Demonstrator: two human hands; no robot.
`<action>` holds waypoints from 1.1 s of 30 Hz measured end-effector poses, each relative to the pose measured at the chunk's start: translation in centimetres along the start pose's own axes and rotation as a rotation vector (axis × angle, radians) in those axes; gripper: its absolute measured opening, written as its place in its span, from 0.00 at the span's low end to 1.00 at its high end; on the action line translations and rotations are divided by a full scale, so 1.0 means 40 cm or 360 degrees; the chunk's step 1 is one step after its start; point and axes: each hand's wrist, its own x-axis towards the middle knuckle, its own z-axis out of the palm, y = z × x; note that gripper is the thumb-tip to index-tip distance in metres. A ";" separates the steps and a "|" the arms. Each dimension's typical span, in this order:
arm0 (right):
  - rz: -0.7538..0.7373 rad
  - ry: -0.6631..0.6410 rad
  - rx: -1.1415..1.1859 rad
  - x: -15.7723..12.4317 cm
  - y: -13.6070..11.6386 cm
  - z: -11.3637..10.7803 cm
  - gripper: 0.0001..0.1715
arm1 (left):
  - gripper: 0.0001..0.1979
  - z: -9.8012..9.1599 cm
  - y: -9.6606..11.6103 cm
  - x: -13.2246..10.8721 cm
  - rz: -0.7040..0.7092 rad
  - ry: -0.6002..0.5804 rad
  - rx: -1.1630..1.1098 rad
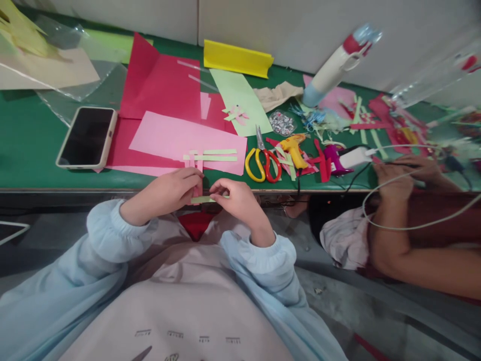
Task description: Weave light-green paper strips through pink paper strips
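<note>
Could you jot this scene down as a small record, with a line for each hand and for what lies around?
Left hand: fingers on pink paper strips, grip partly hidden
Right hand: pinching a pale green strip
Surface: green table
Beyond hands: pink sheet
Right of sheet: scissors, yellow glue gun
Left of sheet: phone, screen dark
Neighbour: another person's hands, far right

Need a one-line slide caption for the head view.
Left hand grips pink paper strips while right hand pinches a green strip, scissors lying nearby.
</note>
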 end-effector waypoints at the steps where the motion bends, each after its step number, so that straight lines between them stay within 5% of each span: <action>1: 0.0002 -0.0002 -0.0002 0.000 0.000 0.000 0.03 | 0.13 0.000 0.000 0.000 -0.0001 -0.0005 -0.0022; 6: 0.0008 0.0017 0.0005 0.005 0.003 0.003 0.04 | 0.15 0.005 -0.015 -0.002 0.0045 0.0032 -0.0102; 10: 0.0004 0.0056 -0.0013 0.012 0.006 0.006 0.03 | 0.15 0.002 -0.008 -0.021 0.0033 0.0329 -0.0103; 15: 0.0035 0.0087 0.0021 0.017 0.014 0.008 0.03 | 0.07 0.023 0.050 -0.105 -0.0715 0.0791 -0.0148; 18: 0.0065 0.0111 0.0047 0.023 0.015 0.005 0.03 | 0.20 0.066 0.075 -0.147 -0.1096 0.0611 -0.0572; 20: 0.0072 0.0114 0.0054 0.029 0.014 0.000 0.03 | 0.22 0.098 0.084 -0.151 -0.1242 0.0389 -0.1168; 25: 0.0099 0.0102 0.0006 0.045 0.011 -0.013 0.04 | 0.21 0.148 0.093 -0.111 -0.1437 0.0317 -0.2438; 33: 0.0106 0.0081 -0.0002 0.058 0.015 -0.015 0.04 | 0.16 0.138 0.095 -0.055 -0.1468 0.0111 -0.2897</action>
